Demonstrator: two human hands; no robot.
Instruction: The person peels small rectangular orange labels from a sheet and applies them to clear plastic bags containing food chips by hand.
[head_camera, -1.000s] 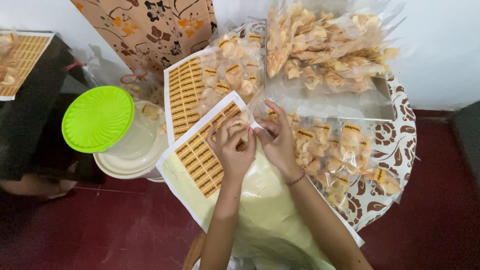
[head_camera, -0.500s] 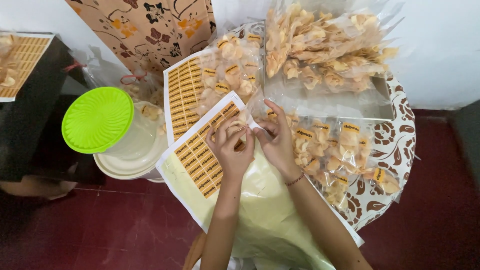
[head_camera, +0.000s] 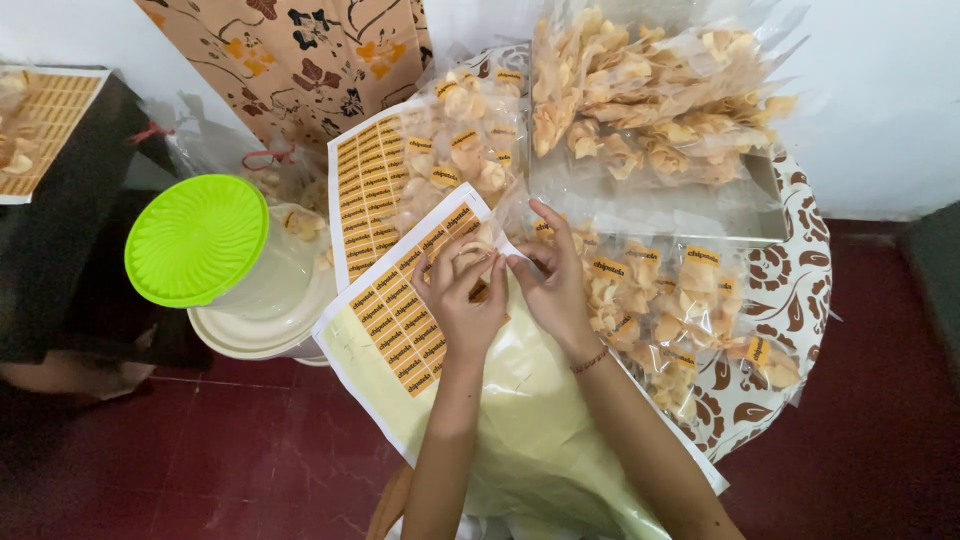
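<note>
Two hands pinch a small clear snack packet over a sticker sheet.

The left hand (head_camera: 462, 300) and right hand (head_camera: 553, 283) meet fingertip to fingertip, fingers narrow around the snack packet (head_camera: 478, 243), which lies between them above the near sticker sheet (head_camera: 400, 310). Right of them lie labelled packets (head_camera: 660, 300); farther left stands a green-lidded tub (head_camera: 197, 238), and farthest, unlabelled bags (head_camera: 640, 95).

- The light is soft and even, and the middle of the picture is bright.
- The clear snack bags (head_camera: 650, 95) shine with white glare.
- The green lid (head_camera: 196, 238) glows.
- The red floor (head_camera: 240, 455) and the left side look dark.
- The hands look sharp, but the far edges bend a little.
</note>
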